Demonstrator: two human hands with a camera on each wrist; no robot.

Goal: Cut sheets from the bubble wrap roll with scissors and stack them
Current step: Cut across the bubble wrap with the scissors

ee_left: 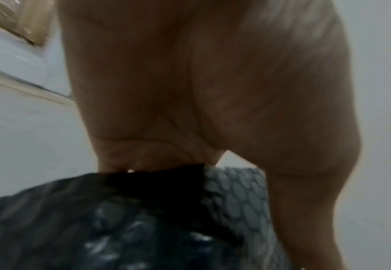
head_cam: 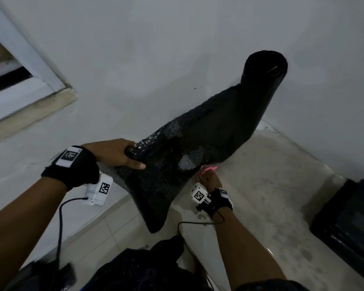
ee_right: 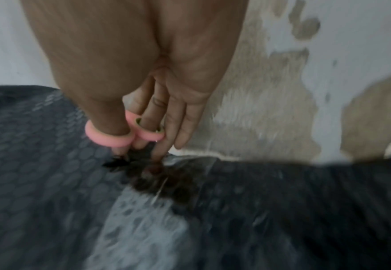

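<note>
A black bubble wrap roll [head_cam: 263, 80] leans upright against the white wall, and a long sheet [head_cam: 177, 160] is pulled off it toward me. My left hand [head_cam: 118, 153] grips the sheet's upper free corner, fingers curled over the edge [ee_left: 189, 169]. My right hand [head_cam: 208, 177] is at the sheet's lower edge with thumb and finger through the pink scissors [ee_right: 122, 135] handles [head_cam: 209, 169]. The blades are blurred against the bubble wrap [ee_right: 51, 164]; I cannot tell if they are apart.
A window frame [head_cam: 29, 66] sits on the wall at upper left. A black box-like object [head_cam: 349, 223] lies on the stained floor [head_cam: 271, 196] at right. Dark material [head_cam: 145, 267] lies near my legs at the bottom.
</note>
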